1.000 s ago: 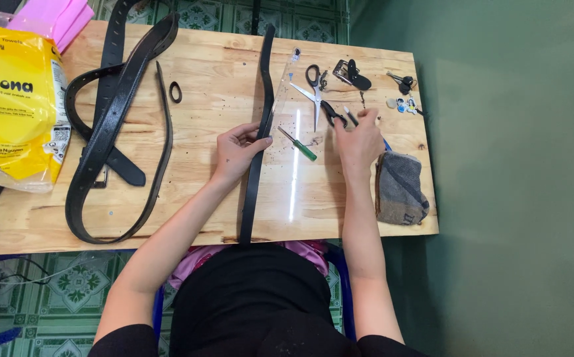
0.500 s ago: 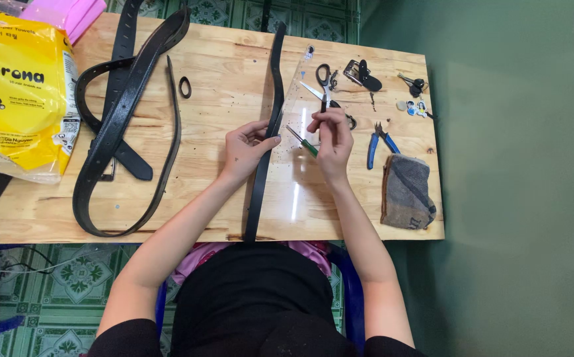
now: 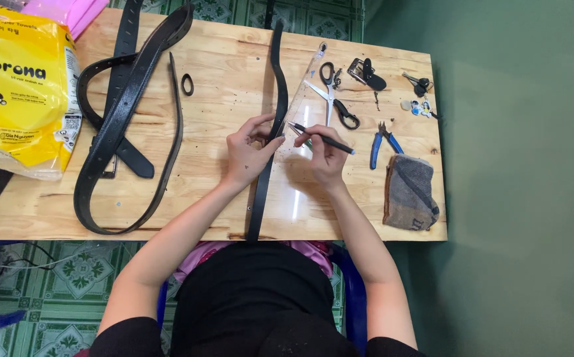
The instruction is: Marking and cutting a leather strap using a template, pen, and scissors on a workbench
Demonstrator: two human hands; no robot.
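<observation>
A long black belt strap (image 3: pixel 275 79) lies straight down the middle of the wooden table (image 3: pixel 227 99). My left hand (image 3: pixel 247 153) rests on the strap, fingers pinching its edge. My right hand (image 3: pixel 325 155) holds a black pen (image 3: pixel 321 137), its tip pointing left toward the strap. A clear plastic ruler (image 3: pixel 299 178) lies along the strap's right side, under my right hand. A green-handled tool (image 3: pixel 306 141) peeks out beneath the pen.
Looped black belts (image 3: pixel 125 125) and a small black loop (image 3: pixel 187 84) lie left. A yellow paper-towel pack (image 3: pixel 19 86) sits far left. Scissors (image 3: pixel 333 99), a buckle (image 3: pixel 365 71), blue pliers (image 3: pixel 382 142), keys (image 3: pixel 419 92) and a grey cloth (image 3: pixel 409 192) lie right.
My right hand came back from the tools at the right with the black pen and now holds it by the strap. My left hand stayed on the strap.
</observation>
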